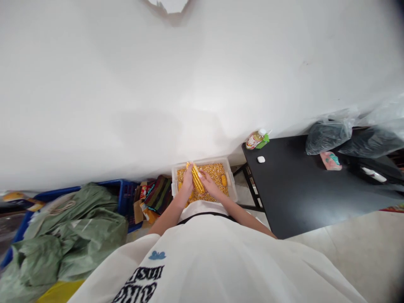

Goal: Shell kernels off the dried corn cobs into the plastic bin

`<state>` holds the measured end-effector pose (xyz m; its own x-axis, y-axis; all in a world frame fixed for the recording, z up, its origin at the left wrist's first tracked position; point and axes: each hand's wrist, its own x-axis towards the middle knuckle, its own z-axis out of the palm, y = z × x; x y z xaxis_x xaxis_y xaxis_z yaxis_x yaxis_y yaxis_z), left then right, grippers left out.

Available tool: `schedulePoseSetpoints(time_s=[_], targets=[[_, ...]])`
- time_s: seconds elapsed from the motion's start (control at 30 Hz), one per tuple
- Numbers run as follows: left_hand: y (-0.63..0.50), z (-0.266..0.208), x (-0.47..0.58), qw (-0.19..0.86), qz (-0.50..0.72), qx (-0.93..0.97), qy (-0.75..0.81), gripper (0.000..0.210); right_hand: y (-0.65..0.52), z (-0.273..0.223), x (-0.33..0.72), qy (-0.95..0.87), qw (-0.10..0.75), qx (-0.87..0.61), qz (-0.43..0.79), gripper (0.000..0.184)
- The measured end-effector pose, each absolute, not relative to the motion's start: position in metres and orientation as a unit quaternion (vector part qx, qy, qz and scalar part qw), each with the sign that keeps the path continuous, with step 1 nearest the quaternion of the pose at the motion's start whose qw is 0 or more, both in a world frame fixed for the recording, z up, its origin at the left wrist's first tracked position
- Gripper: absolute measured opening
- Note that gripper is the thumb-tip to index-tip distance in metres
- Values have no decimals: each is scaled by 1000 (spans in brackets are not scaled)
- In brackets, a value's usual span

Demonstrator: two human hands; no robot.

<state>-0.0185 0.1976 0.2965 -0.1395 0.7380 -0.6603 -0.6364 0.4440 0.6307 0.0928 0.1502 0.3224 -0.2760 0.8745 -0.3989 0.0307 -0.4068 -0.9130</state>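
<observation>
A yellow ear of corn (197,182) is tilted between my two hands, above a clear plastic bin (232,191) of loose kernels (213,169). My left hand (187,180) is closed around the ear's left side. My right hand (208,184) grips it from the right, with the thumb lying against the rows of kernels. Inside the bin, another corn ear (224,180) rests near the right wall. More yellow corn shows at the bin's left side, partly hidden by my left hand and forearm.
Right of the bin stands a black table (293,185) with a bottle (255,139), a small white case (261,159) and dark plastic bags (328,136). At left, a blue crate (121,198) holds green sheeting (85,231). A white wall (126,84) rises behind.
</observation>
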Motion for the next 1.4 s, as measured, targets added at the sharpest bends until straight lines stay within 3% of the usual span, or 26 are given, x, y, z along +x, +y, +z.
schedulePoseSetpoints(time_s=[0.37,1.4], targets=[[198,306,-6,644,569,107,501,21,153,308,91,-482,372,-547,575,38],[179,318,6,648,537,148,520,16,165,308,89,-483,355,-594,536,43]])
